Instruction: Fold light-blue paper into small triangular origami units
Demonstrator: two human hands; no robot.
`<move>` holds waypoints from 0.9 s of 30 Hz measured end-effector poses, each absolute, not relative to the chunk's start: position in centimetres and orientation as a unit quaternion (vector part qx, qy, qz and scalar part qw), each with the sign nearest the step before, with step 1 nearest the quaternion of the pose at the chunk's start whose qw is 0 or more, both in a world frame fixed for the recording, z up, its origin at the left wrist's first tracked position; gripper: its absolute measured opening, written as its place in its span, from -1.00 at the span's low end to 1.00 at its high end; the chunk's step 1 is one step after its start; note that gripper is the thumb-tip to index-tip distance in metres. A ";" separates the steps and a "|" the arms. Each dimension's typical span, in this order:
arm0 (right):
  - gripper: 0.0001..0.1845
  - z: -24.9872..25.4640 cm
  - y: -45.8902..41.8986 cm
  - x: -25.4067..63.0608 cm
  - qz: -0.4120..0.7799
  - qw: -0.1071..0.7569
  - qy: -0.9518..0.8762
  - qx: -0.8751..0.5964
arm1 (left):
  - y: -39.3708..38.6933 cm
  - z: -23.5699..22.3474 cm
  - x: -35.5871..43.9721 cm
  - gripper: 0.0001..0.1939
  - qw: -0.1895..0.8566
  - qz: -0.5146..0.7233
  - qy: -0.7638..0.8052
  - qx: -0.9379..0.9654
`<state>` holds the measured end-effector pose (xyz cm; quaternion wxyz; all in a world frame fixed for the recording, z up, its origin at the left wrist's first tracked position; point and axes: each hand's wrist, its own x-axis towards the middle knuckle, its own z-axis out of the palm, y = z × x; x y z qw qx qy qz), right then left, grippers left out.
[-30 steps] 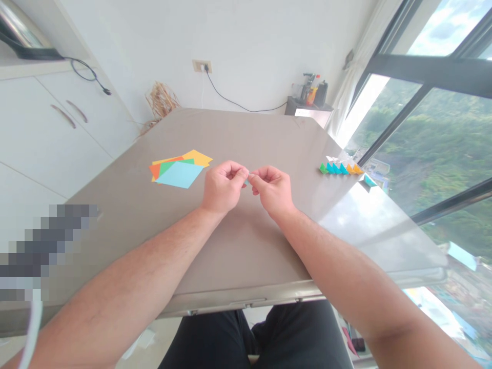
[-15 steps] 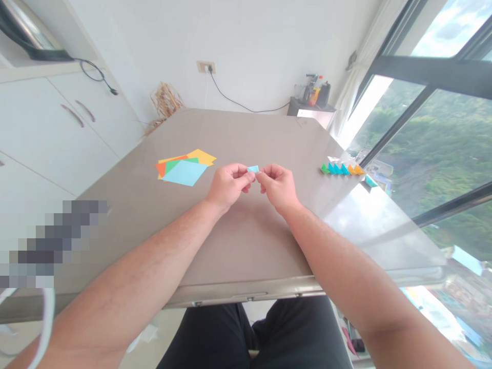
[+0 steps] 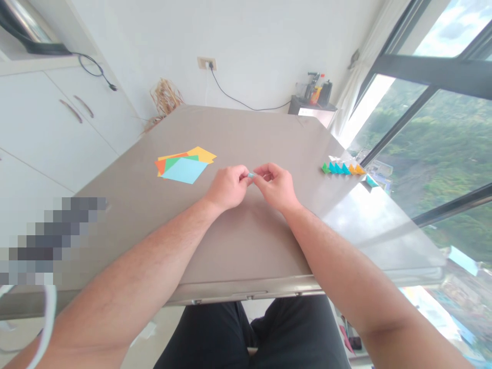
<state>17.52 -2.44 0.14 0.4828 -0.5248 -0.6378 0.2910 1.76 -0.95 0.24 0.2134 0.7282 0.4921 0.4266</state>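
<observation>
A small folded piece of light blue paper (image 3: 251, 175) is pinched between my two hands above the middle of the table. My left hand (image 3: 229, 187) grips its left end, thumb and fingers pressed together. From the other side my right hand (image 3: 275, 183) holds it between thumb and fingertips. Most of the paper is hidden by the fingers, so its exact shape cannot be made out. Left of my hands lies a fanned pile of paper sheets, with a light blue sheet (image 3: 185, 170) on top of green, orange and yellow ones.
A row of small folded paper pieces (image 3: 342, 168), green, blue and orange, stands at the table's right, with another blue piece (image 3: 371, 180) beside it. The grey-brown table (image 3: 238, 241) reaches toward the wall. A window (image 3: 418, 128) borders the right side.
The blue paper shows less between my fingers than before, its flat face now turned or covered. My left fingers have curled in more; both hands stay at nearly the same place.
</observation>
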 end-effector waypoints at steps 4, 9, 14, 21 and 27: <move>-0.88 -0.2 -2.1 17.7 0.289 0.502 -0.635 -0.510 | -1.1 0.2 1.8 -0.85 0.274 0.445 0.476 0.708; -0.84 -0.4 -1.8 17.7 0.341 0.560 -0.564 -0.502 | -1.1 -0.1 2.1 -0.84 0.417 0.461 0.460 0.634; -0.84 -0.2 -1.9 17.4 0.391 0.549 -0.558 -0.484 | -0.9 -0.3 2.1 -0.84 0.419 0.501 0.450 0.609; -0.82 -0.8 -2.0 17.7 0.309 0.533 -0.609 -0.500 | -0.6 -0.4 2.3 -0.84 0.442 0.531 0.450 0.565; -0.87 -1.4 -1.9 18.2 0.280 0.522 -0.635 -0.496 | -0.4 -0.4 2.4 -0.83 0.568 0.554 0.393 0.465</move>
